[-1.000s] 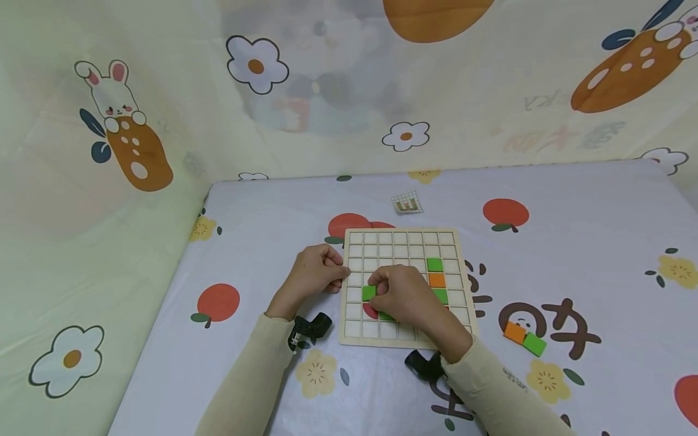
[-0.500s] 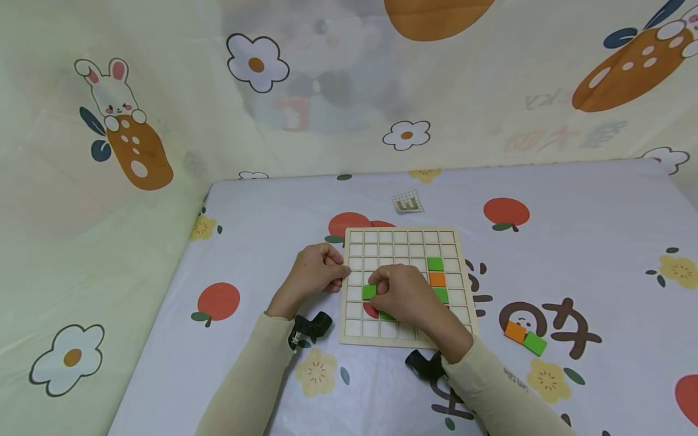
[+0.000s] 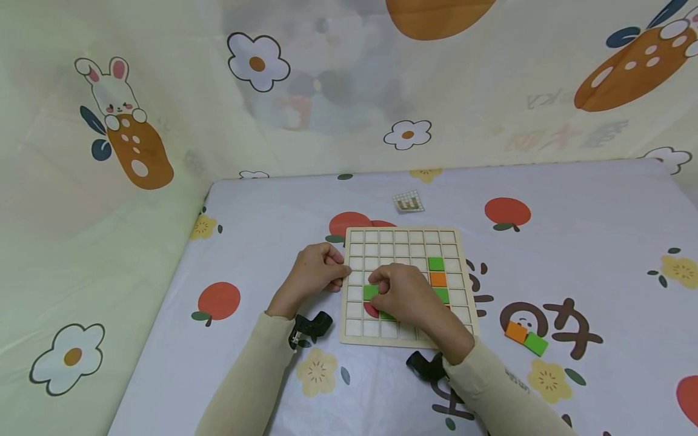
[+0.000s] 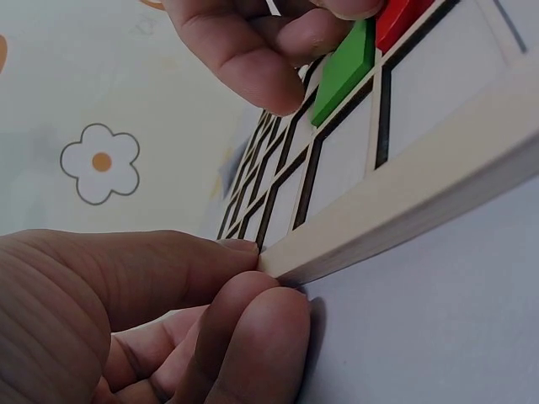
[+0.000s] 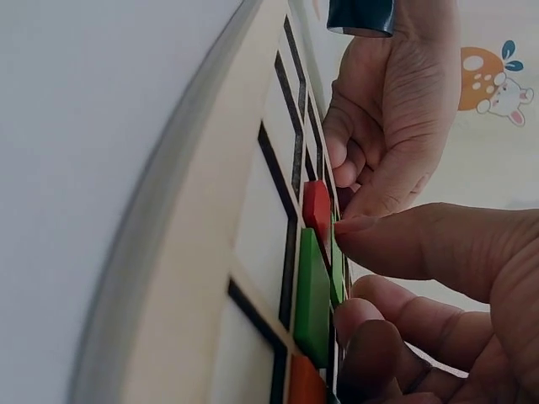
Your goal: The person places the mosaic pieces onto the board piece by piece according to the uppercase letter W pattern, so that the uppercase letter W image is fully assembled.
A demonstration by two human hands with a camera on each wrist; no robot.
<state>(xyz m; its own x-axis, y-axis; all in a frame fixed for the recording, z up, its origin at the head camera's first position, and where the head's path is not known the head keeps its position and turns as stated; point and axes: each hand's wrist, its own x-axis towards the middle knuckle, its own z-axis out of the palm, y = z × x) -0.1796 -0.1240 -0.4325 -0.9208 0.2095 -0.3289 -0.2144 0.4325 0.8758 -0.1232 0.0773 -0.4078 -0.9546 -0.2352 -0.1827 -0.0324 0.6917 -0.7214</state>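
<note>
A light wooden grid board [image 3: 461,248] lies on the table. On its left edge my left hand [image 3: 311,277] pinches the rim between thumb and curled fingers. Over the board's lower left, my right hand [image 3: 408,295] holds a green square tile [image 3: 369,293] by opposite sides with thumb and index finger; the left wrist view shows this tile [image 4: 347,69] down at its cell. Just below it is a red tile [image 3: 371,310], partly hidden by the hand. Another green tile [image 5: 312,299] and an orange one [image 5: 306,383] follow in the right wrist view.
On the board's right side stands a column of green [image 3: 435,264], orange [image 3: 438,279] and green [image 3: 441,295] tiles. Loose on the tablecloth at right lie an orange tile [image 3: 515,331] and a green tile [image 3: 537,344], touching. A small gridded card [image 3: 408,201] lies behind the board.
Both hands keep their places on the board and the tile. The whole head view shifts very slightly; no tile visibly moves.
</note>
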